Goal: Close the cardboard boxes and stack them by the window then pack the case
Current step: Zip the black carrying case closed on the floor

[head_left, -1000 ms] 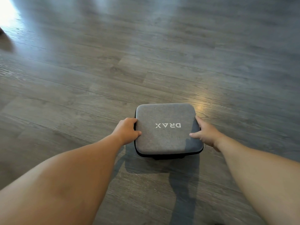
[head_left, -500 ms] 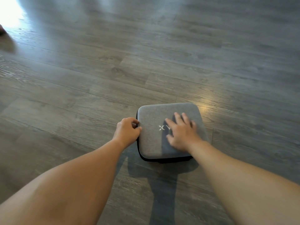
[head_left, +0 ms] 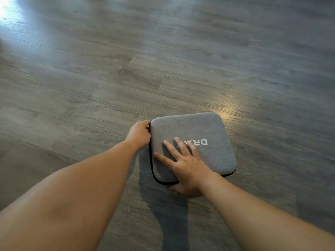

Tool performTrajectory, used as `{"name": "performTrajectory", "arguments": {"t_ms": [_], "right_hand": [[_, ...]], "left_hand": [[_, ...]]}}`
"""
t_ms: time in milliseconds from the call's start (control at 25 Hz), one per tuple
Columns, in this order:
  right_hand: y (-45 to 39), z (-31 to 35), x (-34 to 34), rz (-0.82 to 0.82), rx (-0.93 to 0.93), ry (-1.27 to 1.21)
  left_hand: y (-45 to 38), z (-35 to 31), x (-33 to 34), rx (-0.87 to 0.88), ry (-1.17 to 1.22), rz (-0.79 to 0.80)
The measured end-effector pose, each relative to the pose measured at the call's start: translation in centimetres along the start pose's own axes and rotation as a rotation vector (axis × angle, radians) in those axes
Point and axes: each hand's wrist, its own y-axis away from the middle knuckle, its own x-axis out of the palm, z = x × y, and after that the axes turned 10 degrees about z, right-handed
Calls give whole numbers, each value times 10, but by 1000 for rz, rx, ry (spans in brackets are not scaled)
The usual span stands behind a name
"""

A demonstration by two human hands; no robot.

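Note:
A grey fabric case point(head_left: 204, 129) with white lettering and a black zip seam lies shut and flat on the wooden floor. My left hand point(head_left: 138, 135) is curled against the case's left edge near the far corner, its fingertips pinched at the seam; what they grip is too small to tell. My right hand point(head_left: 184, 165) lies flat on the lid's near part, fingers spread, thumb hooked over the near edge. It covers part of the lettering. No cardboard boxes are in view.
Grey wood-plank floor point(head_left: 163, 60) stretches all around the case. A bright patch of light point(head_left: 5, 6) glares at the far left corner.
My right hand left the case's right edge, came onto the lid and slid toward its near left part. The left hand crept farther along the left edge toward the far corner.

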Motion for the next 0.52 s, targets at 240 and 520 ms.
{"name": "performTrajectory", "arguments": {"t_ms": [240, 520], "right_hand": [[3, -12, 1, -21, -35, -38], [22, -30, -4, -40, -7, -27]], "left_hand": [[-13, 0, -3, 89, 158, 89], [-36, -17, -6, 199, 25, 127]]}}
